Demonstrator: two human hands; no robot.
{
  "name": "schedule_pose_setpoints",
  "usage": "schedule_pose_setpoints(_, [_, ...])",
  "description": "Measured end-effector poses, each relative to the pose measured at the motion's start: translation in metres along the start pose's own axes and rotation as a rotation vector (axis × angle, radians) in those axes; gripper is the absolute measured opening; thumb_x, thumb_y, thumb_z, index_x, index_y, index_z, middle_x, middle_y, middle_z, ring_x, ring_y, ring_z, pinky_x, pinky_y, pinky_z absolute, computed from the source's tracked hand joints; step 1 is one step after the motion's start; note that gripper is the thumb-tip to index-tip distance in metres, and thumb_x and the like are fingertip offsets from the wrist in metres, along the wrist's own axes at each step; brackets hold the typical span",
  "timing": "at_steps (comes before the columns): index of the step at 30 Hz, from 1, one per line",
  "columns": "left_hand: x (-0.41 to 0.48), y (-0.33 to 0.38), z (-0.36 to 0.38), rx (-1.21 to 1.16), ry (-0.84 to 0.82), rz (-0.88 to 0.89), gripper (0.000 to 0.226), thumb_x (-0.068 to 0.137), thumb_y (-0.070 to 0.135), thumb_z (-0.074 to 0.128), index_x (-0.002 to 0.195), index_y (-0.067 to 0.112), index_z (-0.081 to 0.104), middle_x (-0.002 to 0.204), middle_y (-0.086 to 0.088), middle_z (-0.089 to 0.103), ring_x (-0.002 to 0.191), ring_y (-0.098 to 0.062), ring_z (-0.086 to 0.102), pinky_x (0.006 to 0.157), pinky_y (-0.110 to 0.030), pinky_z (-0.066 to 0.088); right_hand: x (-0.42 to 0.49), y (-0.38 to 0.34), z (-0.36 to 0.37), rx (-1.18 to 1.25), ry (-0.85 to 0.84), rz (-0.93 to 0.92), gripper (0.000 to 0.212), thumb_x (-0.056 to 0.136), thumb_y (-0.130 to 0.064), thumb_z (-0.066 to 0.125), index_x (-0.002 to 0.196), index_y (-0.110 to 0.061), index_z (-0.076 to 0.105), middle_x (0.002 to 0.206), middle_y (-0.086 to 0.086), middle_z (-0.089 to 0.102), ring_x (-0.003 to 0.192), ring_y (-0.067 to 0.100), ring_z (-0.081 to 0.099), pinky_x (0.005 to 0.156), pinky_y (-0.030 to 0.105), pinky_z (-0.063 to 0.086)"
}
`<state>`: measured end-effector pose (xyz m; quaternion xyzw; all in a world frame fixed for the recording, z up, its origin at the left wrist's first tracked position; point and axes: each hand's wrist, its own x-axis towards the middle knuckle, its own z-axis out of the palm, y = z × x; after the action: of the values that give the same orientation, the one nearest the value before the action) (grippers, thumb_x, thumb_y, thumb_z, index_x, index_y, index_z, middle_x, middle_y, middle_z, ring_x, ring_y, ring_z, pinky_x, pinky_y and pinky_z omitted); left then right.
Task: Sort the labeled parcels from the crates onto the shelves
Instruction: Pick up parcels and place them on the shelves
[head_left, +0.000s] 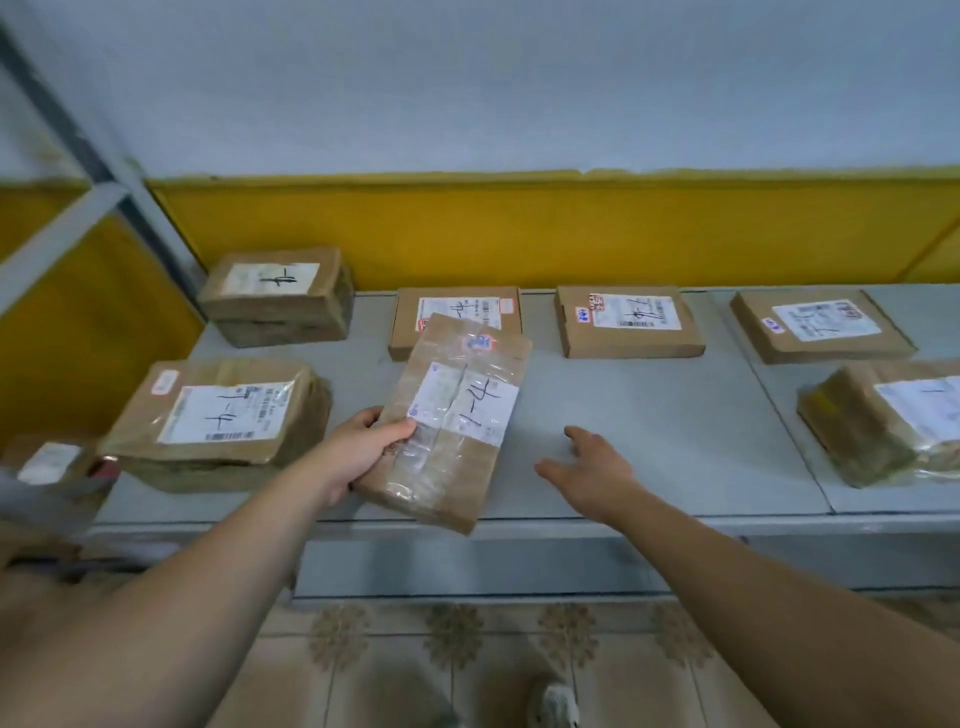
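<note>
My left hand (358, 447) grips the left edge of a taped brown parcel (452, 415) with a white label marked "1-4", held tilted over the front of the grey shelf (649, 415). My right hand (587, 467) hovers open and empty just right of it, fingers spread above the shelf surface. Several other labeled brown parcels lie on the shelf: a wide one at front left (218, 421), a stacked pair at back left (278, 293), and flat boxes along the back (626, 319).
A flat box (821, 325) and a plastic-wrapped parcel (888, 421) lie at the right. A metal shelf upright (104, 156) rises at left. The yellow and white wall (519, 228) stands behind. Tiled floor and a shoe (553, 704) are below.
</note>
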<state>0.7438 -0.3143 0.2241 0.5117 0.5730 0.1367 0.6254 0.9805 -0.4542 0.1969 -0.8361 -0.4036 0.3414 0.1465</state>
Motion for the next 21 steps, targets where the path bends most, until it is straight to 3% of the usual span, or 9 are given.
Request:
schedule_pose_setpoints(4, [0.006,0.019,-0.001,0.237,0.010,0.031,0.030,0.089,0.020,0.068,0.118,0.016,0.065,0.103,-0.004,0.073,0.094,-0.019,0.068,0.091,-0.036,0.053,0.025,0.017,-0.001,-0.420,0.044,-0.138,0.074,0.094,-0.064,0.042,0.155,-0.028,0.020,0.165,0.003,0.008,0.152,0.025,0.002,0.121,0.041,0.006])
schedule_pose_setpoints(6, [0.007,0.028,0.003,0.362,0.069,0.071,0.043,0.087,0.022,0.070,0.129,0.020,0.058,0.112,0.000,0.069,0.100,-0.017,0.065,0.094,-0.033,0.049,0.031,0.026,0.005,-0.508,0.020,-0.160,0.077,0.094,-0.068,0.032,0.157,-0.032,0.007,0.166,0.003,-0.008,0.152,0.027,-0.011,0.121,0.044,-0.005])
schedule_pose_setpoints(8, [0.005,0.033,0.012,0.564,0.205,0.171,0.061,0.085,0.030,0.070,0.141,0.024,0.046,0.133,-0.001,0.057,0.118,-0.021,0.056,0.104,-0.036,0.041,0.033,0.033,0.010,-0.556,0.007,-0.178,0.077,0.095,-0.069,0.024,0.157,-0.032,-0.003,0.165,0.004,-0.017,0.151,0.028,-0.018,0.120,0.047,-0.010])
schedule_pose_setpoints(10, [-0.004,0.033,0.032,0.814,0.337,0.296,0.070,0.080,0.053,0.065,0.142,0.029,0.042,0.141,-0.002,0.048,0.131,-0.026,0.043,0.108,-0.041,0.035,0.034,0.038,0.013,-0.555,0.030,-0.198,0.077,0.094,-0.070,0.021,0.157,-0.033,-0.004,0.165,0.004,-0.016,0.150,0.029,-0.018,0.121,0.048,-0.010])
schedule_pose_setpoints(13, [-0.018,0.027,0.071,1.081,0.264,0.160,0.097,0.066,0.087,0.045,0.146,0.040,0.019,0.159,-0.003,0.012,0.146,-0.036,0.009,0.113,-0.061,0.015,0.035,0.040,0.013,-0.563,0.037,-0.214,0.078,0.093,-0.072,0.019,0.157,-0.033,-0.004,0.165,0.004,-0.016,0.150,0.029,-0.019,0.121,0.048,-0.010])
schedule_pose_setpoints(16, [-0.017,0.022,0.086,1.154,0.232,0.057,0.115,0.060,0.093,0.043,0.150,0.039,-0.002,0.160,-0.006,-0.018,0.146,-0.040,-0.013,0.112,-0.066,0.000,0.037,0.044,0.007,-0.582,0.016,-0.247,0.078,0.093,-0.072,0.021,0.157,-0.034,-0.003,0.165,0.003,-0.015,0.151,0.028,-0.017,0.121,0.047,-0.009])
schedule_pose_setpoints(21, [-0.020,0.026,0.070,1.281,0.126,0.181,0.114,0.064,0.083,0.056,0.150,0.039,-0.003,0.160,-0.002,-0.018,0.147,-0.034,-0.008,0.115,-0.059,0.003,0.039,0.064,-0.012,-0.560,0.064,-0.207,0.077,0.092,-0.073,0.025,0.157,-0.036,0.004,0.166,0.001,-0.009,0.152,0.025,-0.011,0.122,0.047,-0.006])
